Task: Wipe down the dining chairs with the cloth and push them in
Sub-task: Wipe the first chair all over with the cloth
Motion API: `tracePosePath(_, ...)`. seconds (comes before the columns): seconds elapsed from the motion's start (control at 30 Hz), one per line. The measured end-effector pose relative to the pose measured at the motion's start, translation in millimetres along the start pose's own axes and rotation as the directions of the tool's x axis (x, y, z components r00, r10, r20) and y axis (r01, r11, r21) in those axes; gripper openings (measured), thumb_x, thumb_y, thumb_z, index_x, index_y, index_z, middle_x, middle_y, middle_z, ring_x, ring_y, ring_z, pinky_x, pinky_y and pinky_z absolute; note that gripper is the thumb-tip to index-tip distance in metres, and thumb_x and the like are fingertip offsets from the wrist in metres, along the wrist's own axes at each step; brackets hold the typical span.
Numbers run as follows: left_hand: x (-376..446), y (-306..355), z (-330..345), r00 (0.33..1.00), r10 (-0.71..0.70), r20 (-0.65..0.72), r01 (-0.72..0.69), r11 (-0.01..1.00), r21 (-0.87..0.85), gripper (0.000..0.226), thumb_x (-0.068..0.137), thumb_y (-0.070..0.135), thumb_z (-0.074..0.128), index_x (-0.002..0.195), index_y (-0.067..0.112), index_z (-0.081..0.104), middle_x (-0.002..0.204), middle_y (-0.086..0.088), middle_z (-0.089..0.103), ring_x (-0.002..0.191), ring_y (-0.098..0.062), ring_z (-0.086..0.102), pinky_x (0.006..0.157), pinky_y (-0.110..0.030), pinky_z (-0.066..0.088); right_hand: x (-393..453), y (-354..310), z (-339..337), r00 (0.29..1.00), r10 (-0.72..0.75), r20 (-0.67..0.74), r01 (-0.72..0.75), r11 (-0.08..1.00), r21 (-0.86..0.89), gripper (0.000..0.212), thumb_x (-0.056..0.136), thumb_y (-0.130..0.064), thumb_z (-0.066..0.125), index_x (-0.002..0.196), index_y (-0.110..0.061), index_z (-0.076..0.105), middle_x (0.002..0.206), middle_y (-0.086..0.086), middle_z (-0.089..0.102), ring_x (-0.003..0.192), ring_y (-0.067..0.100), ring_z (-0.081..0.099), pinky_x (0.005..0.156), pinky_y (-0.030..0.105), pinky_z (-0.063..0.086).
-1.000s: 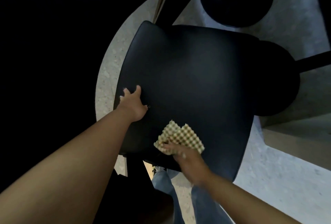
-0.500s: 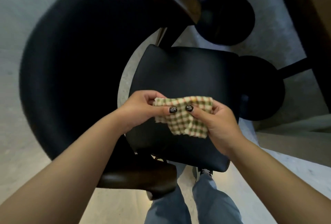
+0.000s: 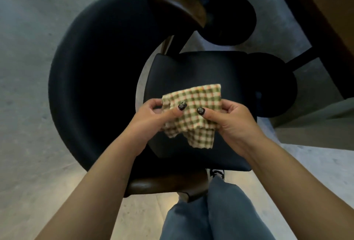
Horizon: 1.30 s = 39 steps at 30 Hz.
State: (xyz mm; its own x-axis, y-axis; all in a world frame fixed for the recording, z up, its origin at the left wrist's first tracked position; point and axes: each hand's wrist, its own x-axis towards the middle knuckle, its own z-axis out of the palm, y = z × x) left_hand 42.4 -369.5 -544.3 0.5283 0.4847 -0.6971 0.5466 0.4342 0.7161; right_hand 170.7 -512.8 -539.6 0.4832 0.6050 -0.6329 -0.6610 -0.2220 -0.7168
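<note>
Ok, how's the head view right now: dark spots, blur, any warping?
Head view: the cloth and both hands, left hand and right hand, are sharp and evenly lit; the chair's black backrest is too dark for surface detail; wide-angle bending curves the edges.

A second ago the right hand (image 3: 233,122) pressed the checked cloth (image 3: 193,113) on the seat (image 3: 191,67) at lower centre while the left hand (image 3: 153,119) gripped the seat's edge; now both hands pinch the cloth, lifted and spread wider at mid-frame.
</note>
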Motion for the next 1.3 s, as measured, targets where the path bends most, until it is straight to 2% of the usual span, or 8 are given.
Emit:
tracePosePath(0.17,6,-2,10,1.0,-0.01,-0.027,0.007,0.997,-0.078,0.064,0.057,0.023,0.083,0.116,0.009,0.061,0.093,-0.006,0.077,0.09,-0.02,0.074,0.079,-0.033,0.056,7,6,-17,0.998,0.025,-0.056,-0.029,0.997,-0.078,0.044,0.072,0.006,0.073,0.113,-0.005,0.062,0.101,0.009,0.074,0.096,0.022,0.071,0.084,0.037,0.055)
tracePosePath(0.43,7,14,31,0.998,0.051,0.025,-0.051,0.999,0.0,0.028,0.078,-0.002,0.074,0.103,0.008,0.069,0.094,-0.008,0.077,0.088,-0.019,0.074,0.074,-0.027,0.06,22,-14,-45,0.99,0.0,0.144,0.038,0.965,-0.261,0.031,0.073,-0.015,0.075,0.101,-0.006,0.068,0.1,0.011,0.073,0.097,0.025,0.069,0.085,0.041,0.056)
tracePosePath(0.6,20,17,32,0.973,0.165,-0.164,-0.101,0.934,0.343,0.023,0.088,0.01,0.069,0.11,0.018,0.064,0.087,0.004,0.073,0.084,-0.01,0.07,0.081,-0.026,0.058,27,-14,-40,0.995,-0.094,-0.046,0.074,0.942,-0.328,0.016,0.089,-0.006,0.061,0.085,-0.021,0.058,0.086,-0.002,0.069,0.092,0.019,0.068,0.066,0.027,0.054)
tracePosePath(0.73,10,34,3,0.918,0.377,-0.124,-0.168,0.652,0.739,0.036,0.091,0.019,0.063,0.127,0.021,0.056,0.105,0.012,0.065,0.099,-0.003,0.062,0.091,-0.022,0.049,34,17,-18,0.995,-0.07,-0.07,0.027,0.868,-0.497,0.027,0.089,-0.004,0.049,0.093,-0.031,0.047,0.103,0.008,0.065,0.082,0.017,0.067,0.051,0.025,0.05)
tracePosePath(0.87,-1,46,-32,0.954,0.209,0.214,-0.244,0.13,0.961,0.044,0.096,0.029,0.054,0.138,0.027,0.045,0.129,0.005,0.061,0.117,-0.017,0.058,0.096,-0.038,0.049,42,83,29,0.986,0.156,0.052,-0.071,0.689,-0.721,0.027,0.084,-0.017,0.052,0.108,-0.026,0.059,0.107,0.008,0.067,0.095,0.029,0.065,0.079,0.042,0.055)
tracePosePath(0.97,-1,46,-55,0.934,0.001,0.357,-0.348,-0.216,0.912,0.045,0.098,0.034,0.047,0.143,0.03,0.04,0.131,0.003,0.059,0.117,-0.02,0.058,0.094,-0.04,0.051,39,115,66,0.92,0.347,0.184,-0.05,0.568,-0.822,0.03,0.093,-0.017,0.046,0.119,-0.014,0.061,0.119,0.013,0.064,0.109,0.031,0.06,0.09,0.036,0.049)
tracePosePath(1.1,0,62,-95,0.849,-0.164,0.503,-0.518,-0.453,0.726,0.048,0.098,0.048,0.04,0.144,0.034,0.039,0.127,0.005,0.061,0.115,-0.017,0.059,0.098,-0.04,0.048,40,119,87,0.897,0.405,0.175,-0.101,0.576,-0.811,0.038,0.101,-0.03,0.04,0.128,-0.011,0.058,0.129,0.012,0.059,0.116,0.025,0.055,0.103,0.038,0.041)
tracePosePath(1.3,2,109,-161,0.637,-0.282,0.718,-0.697,-0.607,0.381,0.09,0.077,0.068,-0.006,0.144,0.036,0.045,0.147,0.014,0.047,0.14,-0.007,0.038,0.119,-0.034,0.024,19,100,115,0.94,0.338,0.046,-0.118,0.448,-0.886,0.036,0.102,-0.031,0.034,0.095,-0.01,0.062,0.096,0.009,0.061,0.084,0.022,0.057,0.069,0.03,0.039)
